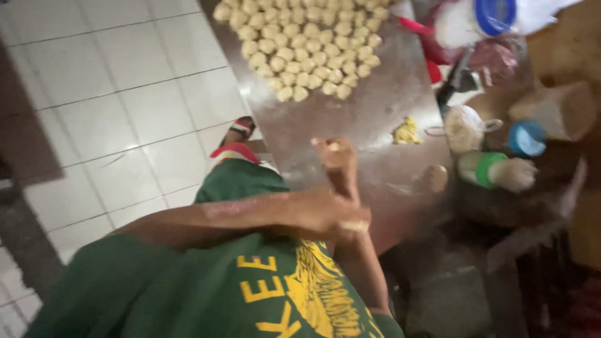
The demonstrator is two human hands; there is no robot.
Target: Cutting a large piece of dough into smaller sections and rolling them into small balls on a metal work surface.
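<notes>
Shaping dough | your right hand (335,156) pinches a small dough piece (334,146) above the metal table (350,119) | left hand (341,219) closed around dough | next: set it beside the dough balls (300,44), probably.

To my right, at the table's (375,112) far edge, a white jar with a blue lid (494,14) lies tilted. Nearer me, a blue-capped container (526,138) stands just beside a green-banded bottle (494,170) lying on its side. Any labels are too blurred to make out.
</notes>
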